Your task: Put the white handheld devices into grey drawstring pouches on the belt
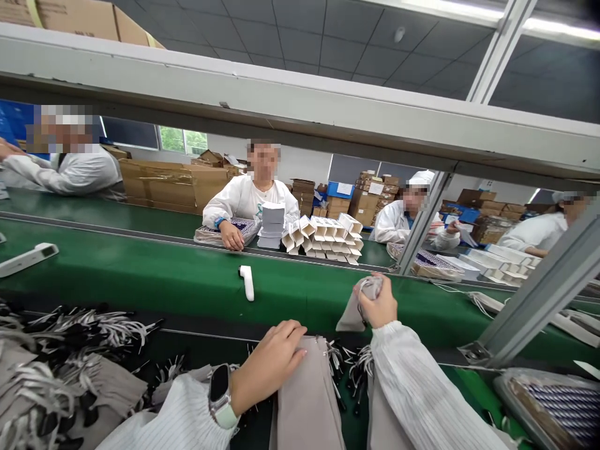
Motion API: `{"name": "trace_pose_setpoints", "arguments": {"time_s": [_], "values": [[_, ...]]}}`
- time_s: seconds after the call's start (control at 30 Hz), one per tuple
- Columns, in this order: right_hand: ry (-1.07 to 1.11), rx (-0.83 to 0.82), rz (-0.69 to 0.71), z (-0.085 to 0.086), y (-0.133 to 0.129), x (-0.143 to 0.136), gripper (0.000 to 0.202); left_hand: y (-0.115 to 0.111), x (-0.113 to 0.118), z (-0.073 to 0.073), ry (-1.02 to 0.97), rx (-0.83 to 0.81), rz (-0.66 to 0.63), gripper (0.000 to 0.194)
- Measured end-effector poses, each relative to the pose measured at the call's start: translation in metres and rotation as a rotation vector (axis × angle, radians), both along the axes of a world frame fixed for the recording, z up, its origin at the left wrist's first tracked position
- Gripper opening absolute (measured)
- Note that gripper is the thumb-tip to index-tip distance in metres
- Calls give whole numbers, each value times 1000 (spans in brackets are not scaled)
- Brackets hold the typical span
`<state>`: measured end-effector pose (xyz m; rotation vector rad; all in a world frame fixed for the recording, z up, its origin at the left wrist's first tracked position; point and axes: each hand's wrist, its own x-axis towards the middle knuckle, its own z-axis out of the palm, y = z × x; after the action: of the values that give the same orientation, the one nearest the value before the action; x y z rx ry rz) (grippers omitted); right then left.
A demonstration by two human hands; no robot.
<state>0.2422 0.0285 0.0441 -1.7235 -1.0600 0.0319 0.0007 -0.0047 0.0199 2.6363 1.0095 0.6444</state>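
My right hand (pixel 380 303) grips a grey drawstring pouch (pixel 352 314) by its gathered top, above the near edge of the green conveyor belt (pixel 187 281). The pouch's lower end hangs down to the left of my fingers. My left hand (pixel 272 359), fingers stretched out and thumb apart, lies at the far end of a neat stack of flat grey pouches (pixel 307 400). Another pouch stack (pixel 385 412) is partly hidden under my right sleeve. On the belt lies a white handheld device (pixel 247 284) shaped like an infrared thermometer.
A loose heap of grey pouches (pixel 103 381) with cords is at left. A metal post (pixel 529 312) slants up on the right, beside a bagged tray (pixel 557 400). Across the belt, a person (pixel 257 194) sits behind open white boxes (pixel 328 234). A shelf beam (pixel 281 103) crosses overhead.
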Motion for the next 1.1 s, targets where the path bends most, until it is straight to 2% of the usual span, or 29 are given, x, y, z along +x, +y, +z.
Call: {"name": "trace_pose_setpoints", "arguments": {"time_s": [0.1, 0.2, 0.33, 0.5, 0.63, 0.7, 0.8, 0.87, 0.97, 1.1], "values": [[-74, -289, 16, -26, 18, 17, 55, 8, 0, -12, 78, 49, 2, 27], [-223, -524, 67, -44, 27, 30, 57, 5, 0, -9, 123, 141, 9, 22], [-376, -756, 164, -56, 30, 35, 44, -4, 3, -5, 196, 263, 34, 16], [-503, -728, 211, -59, 25, 20, 48, -8, 4, -7, 216, 283, 50, 14], [-604, -705, 390, -67, 16, 4, 44, -8, 2, -10, 214, 249, 127, 9], [-614, -701, 430, -68, 12, 0, 42, -9, 1, -9, 228, 243, 140, 10], [-618, -572, 438, -60, 15, -10, 36, -14, 0, -3, 250, 244, 136, 20], [-605, -514, 486, -49, 26, -24, 31, -18, 1, 4, 279, 213, 153, 27], [-620, -564, 592, -35, 56, -65, 27, -21, 0, 13, 308, 163, 197, 30], [-593, -637, 611, -35, 107, -132, 31, -18, -4, 16, 345, 153, 210, 24]]}}
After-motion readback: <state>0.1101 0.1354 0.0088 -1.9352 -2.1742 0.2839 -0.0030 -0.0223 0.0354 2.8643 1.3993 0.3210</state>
